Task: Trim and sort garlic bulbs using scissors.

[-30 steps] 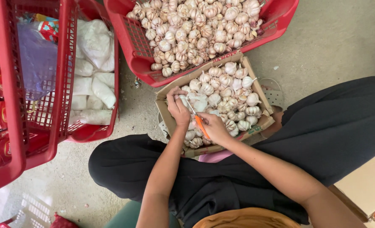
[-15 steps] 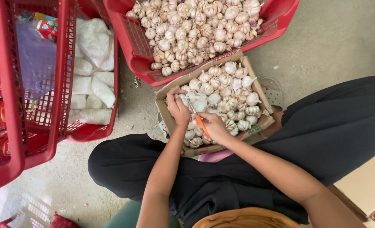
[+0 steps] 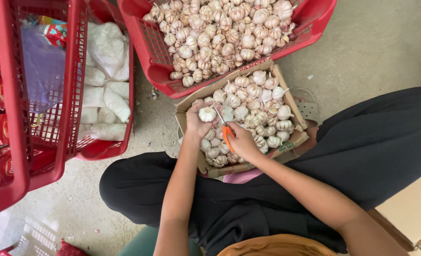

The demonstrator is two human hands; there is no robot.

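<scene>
**Trimming garlic over the box: watch the blade and your thumb**

Holding a bulb (image 3: pixel 207 114) this close to the scissors (image 3: pixel 226 130) is where trouble could start, as I judge it. From the head view, the only one you have, your left hand (image 3: pixel 197 124) has its fingers wrapped around one garlic bulb, lifted just above the left side of the cardboard box (image 3: pixel 190 102). The fingers are closed tight on it, with the bulb's pale top showing between thumb and forefinger.

Your right hand (image 3: pixel 242 142) sits just right of that bulb, over the box's near edge, clenched on the orange handles of the scissors. The thin blades point up toward the bulb and look almost together, though they are too small to say for certain.

If the bulb twists in your grip, the blade tips could catch your left thumb, which lies right beside them. A dry, papery skin may slip, so keep the hold firm.

The box rests tilted on your lap and is heaped with garlic; a hard snip or a knee shift could roll bulbs off its near edge onto the floor. The red basket (image 3: pixel 139 14) of garlic stands just beyond the box, touching its far edge.
</scene>
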